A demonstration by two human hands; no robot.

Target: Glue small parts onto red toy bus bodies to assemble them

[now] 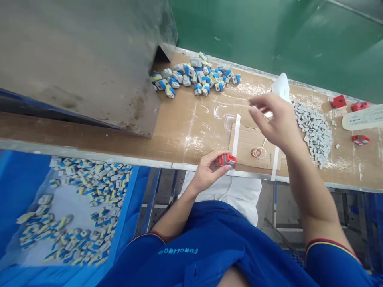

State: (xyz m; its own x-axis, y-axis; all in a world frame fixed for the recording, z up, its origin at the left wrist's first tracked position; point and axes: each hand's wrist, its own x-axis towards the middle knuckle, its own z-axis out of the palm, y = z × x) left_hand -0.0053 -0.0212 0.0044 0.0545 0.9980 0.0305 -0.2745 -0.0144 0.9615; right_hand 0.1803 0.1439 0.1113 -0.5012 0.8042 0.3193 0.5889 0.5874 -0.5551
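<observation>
Blue fabric: shirt [209, 235] on the wearer, pale turquoise lettering across the chest, upside down from this view; looks like "FUNGLING", last characters unclear. Sleeve ends trimmed in red and yellow. Translucent bottle [363, 118] at the right edge carries dark print, too small to read.

Left hand [207, 169]: nearly closed, thumb and fingers pinching a small red toy vehicle [227, 160] with grey trim. Vehicle sits over the tabletop [176, 135] at its near edge, beside a white tape strip [236, 135].

Right hand [277, 119]: raised above the tabletop, fingers bent, thumb just below the fingertips, narrow gap. Whether it grips anything small, cannot tell.

Between and below the hands, cardboard sheet [243, 139], taped down; on it a small clear cup [258, 153], thin stick leaning up from it. Right of the right hand, heap of small grey pieces [314, 129]; beyond, near the bottle, a red block [339, 101] and another red-and-grey vehicle [361, 139].

Far side: pile of grey, blue and yellow parts [196, 73] beside a metal box [89, 59]. Lower left: more such parts in a blue bin [18, 171].
</observation>
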